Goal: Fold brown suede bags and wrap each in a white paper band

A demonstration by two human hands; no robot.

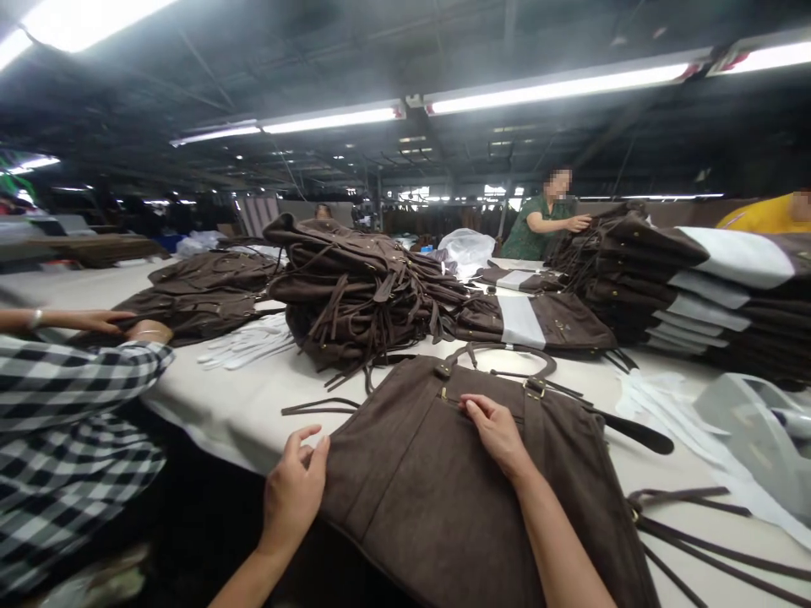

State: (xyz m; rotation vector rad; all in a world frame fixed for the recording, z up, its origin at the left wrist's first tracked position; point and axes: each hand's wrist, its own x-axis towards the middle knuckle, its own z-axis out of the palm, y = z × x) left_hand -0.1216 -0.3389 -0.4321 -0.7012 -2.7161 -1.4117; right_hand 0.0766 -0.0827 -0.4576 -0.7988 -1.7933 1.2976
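Note:
A dark brown handbag [437, 481] lies flat before me, partly over the table's front edge. Its two handles point away from me, and a short zipper [445, 395] with a gold-coloured pull runs near its top. My right hand [500, 439] rests over that zipper, thumb and forefinger pinched together just right of the pull; whatever is between the fingertips is hidden. At the bag's left edge is my left hand [295, 485], its fingers loosely curled and apart, the thumb by the edge and nothing held. Thin brown straps [690, 528] trail from the bag's right side.
A heap of brown bags [361, 295] stands behind mine; a wrapped bag [557, 321] lies beside it. Stacked bags with white bands [728, 253] rise at right. White gloves [247, 342] and a clear plastic bin [753, 422] sit on the table. A co-worker's checked sleeve [82, 380] is at left.

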